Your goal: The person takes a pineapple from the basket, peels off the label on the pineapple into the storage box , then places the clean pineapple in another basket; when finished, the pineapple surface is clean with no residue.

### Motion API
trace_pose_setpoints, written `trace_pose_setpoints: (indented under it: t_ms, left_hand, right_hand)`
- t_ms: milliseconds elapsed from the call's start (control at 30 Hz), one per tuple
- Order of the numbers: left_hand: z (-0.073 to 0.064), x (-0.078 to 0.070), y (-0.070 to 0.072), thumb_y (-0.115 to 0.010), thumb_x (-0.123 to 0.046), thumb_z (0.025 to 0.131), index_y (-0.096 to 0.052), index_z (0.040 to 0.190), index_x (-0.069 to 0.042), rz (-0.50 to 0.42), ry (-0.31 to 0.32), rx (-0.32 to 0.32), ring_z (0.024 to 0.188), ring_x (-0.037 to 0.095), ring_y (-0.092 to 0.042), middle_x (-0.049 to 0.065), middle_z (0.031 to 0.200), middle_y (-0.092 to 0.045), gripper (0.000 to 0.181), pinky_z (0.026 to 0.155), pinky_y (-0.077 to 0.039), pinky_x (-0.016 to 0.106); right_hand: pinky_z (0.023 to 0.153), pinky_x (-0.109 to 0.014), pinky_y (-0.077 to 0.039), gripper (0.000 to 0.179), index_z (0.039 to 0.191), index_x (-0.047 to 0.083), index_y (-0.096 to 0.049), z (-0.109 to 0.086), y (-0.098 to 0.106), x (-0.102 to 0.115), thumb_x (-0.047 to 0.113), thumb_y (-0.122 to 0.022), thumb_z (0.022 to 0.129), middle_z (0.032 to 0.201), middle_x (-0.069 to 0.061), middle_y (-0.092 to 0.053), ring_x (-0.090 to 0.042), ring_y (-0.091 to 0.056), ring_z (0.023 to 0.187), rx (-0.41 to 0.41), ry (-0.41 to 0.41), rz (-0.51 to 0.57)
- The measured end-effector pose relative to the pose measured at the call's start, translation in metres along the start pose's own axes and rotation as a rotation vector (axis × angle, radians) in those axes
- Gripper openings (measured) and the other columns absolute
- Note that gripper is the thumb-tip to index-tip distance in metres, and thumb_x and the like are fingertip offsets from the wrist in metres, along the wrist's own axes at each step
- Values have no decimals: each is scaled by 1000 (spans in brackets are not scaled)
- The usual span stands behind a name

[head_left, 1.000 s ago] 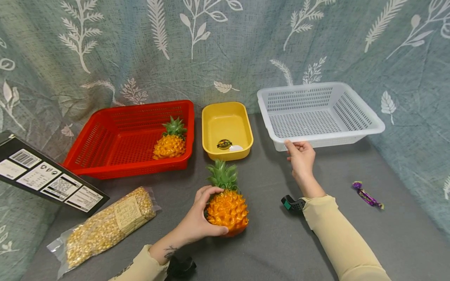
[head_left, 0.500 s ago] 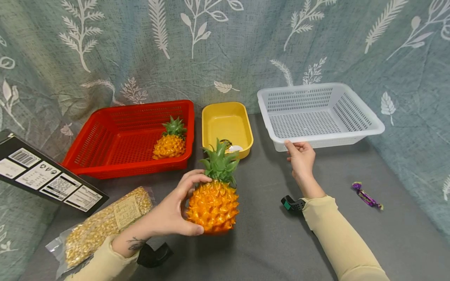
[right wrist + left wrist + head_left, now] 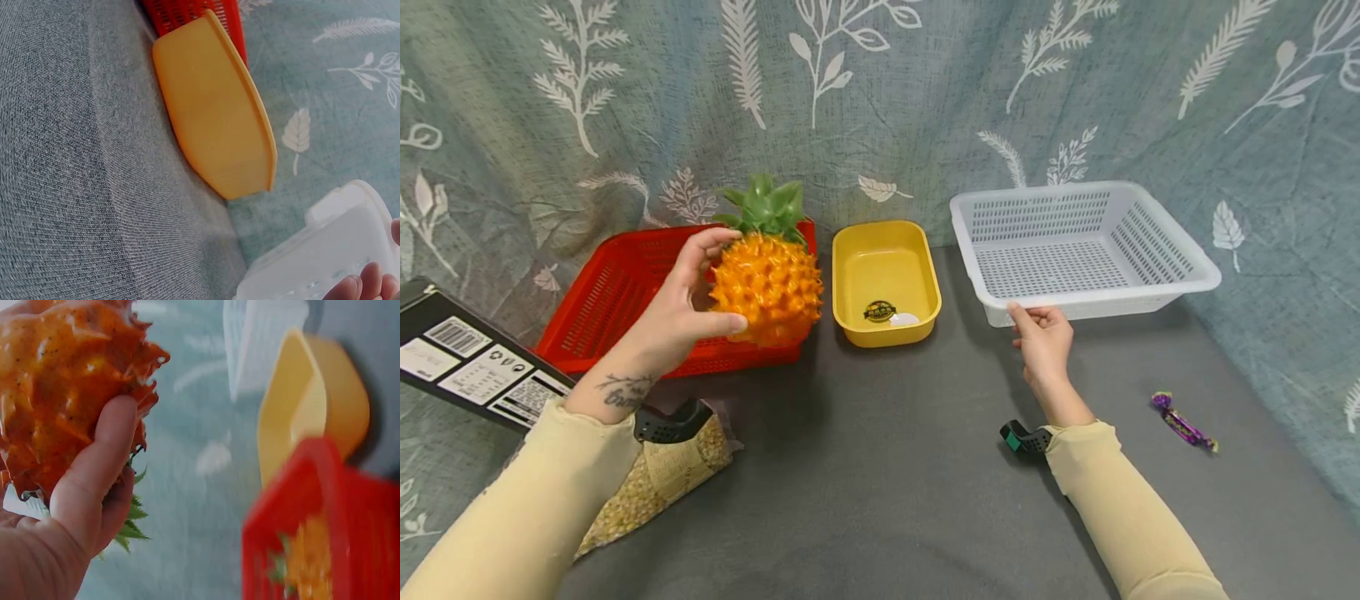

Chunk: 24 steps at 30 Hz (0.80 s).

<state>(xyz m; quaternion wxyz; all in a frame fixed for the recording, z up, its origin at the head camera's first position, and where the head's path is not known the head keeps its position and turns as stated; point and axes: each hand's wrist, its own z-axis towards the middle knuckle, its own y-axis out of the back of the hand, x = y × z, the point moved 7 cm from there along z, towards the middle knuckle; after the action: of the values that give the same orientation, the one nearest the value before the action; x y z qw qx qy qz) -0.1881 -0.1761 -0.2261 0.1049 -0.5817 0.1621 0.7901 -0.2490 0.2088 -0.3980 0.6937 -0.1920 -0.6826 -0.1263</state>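
Note:
My left hand (image 3: 681, 308) grips an orange pineapple (image 3: 767, 287) with a green crown, its thumb across the near side. In the head view the fruit overlaps the right part of the red basket (image 3: 587, 308). The left wrist view shows it held up above that basket, where a second pineapple (image 3: 309, 559) lies inside; the head view hides that one behind the held fruit. At the right, my right hand (image 3: 1047, 354) pinches the near rim of the white basket (image 3: 1097, 305), close to its front left corner.
Between the baskets stands a yellow tub (image 3: 886, 333). A wrapped purple candy (image 3: 1183, 423) lies on the right of the grey table (image 3: 910, 483). A bag of corn kernels (image 3: 647, 492) and a black box (image 3: 497, 375) lie at the left, partly behind my left arm.
My left hand has lifted the pineapple off the table and carried it left and away from me, up to the red basket. The right hand keeps its place on the white rim.

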Motion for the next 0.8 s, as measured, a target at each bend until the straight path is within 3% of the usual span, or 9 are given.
trace_pose_setpoints:
  t_ms: [167,233,333,433,500,633,767,800]
  left_hand:
    - [8,15,42,-53,9,82,-30,130,-24,-13,104,-110,98,13,-52,1,121,-30,62,62,-54,26]
    - [8,24,59,-56,5,84,-28,130,-26,53,187,-168,97,11,-51,0,124,-28,62,61,-55,27]
    - [5,36,82,-61,-8,86,-23,135,-29,242,344,-218,101,14,-47,5,139,-16,65,63,-54,27]
    - [2,46,97,-62,-19,88,-13,144,-23,429,478,-197,108,28,-42,14,149,7,75,66,-55,32]
    - [0,52,105,-61,-21,88,-7,147,-16,499,530,-166,111,38,-38,18,149,20,80,66,-55,36]
    - [-2,66,124,-62,-22,87,-7,147,-14,555,575,-130,111,43,-35,22,146,22,82,65,-55,39]
    - [-4,68,129,-61,-21,86,-9,146,-10,607,590,-104,107,43,-33,26,145,19,80,60,-53,37]
    - [-5,63,123,-59,-18,86,-7,146,-6,621,599,-94,107,44,-32,28,144,20,80,60,-52,37]
  right_hand:
    - [48,-17,-44,18,82,12,-52,0,1,-1,18,-68,84,64,8,-56,-7,-54,58,1,1,-17]
    - [48,-17,-44,18,83,12,-52,0,1,0,18,-68,84,64,9,-55,-6,-54,58,4,1,-20]
    - [49,-18,-44,17,83,12,-52,0,0,1,18,-67,85,63,10,-55,-5,-53,58,8,1,-14]
    - [48,-18,-44,17,83,12,-52,0,0,1,17,-67,85,63,10,-55,-5,-53,57,7,0,-9]
    - [48,-18,-44,16,82,12,-52,0,0,1,17,-67,85,64,9,-55,-5,-53,57,4,1,-4]
    - [47,-17,-43,16,81,12,-52,0,-1,1,15,-67,85,62,9,-55,-5,-53,56,-1,11,6]
    - [47,-18,-44,15,81,13,-52,0,-1,1,14,-67,85,62,9,-55,-4,-52,55,-2,15,4]
    - [47,-19,-44,16,81,13,-52,0,-1,1,15,-67,85,62,8,-55,-3,-51,54,-2,13,1]
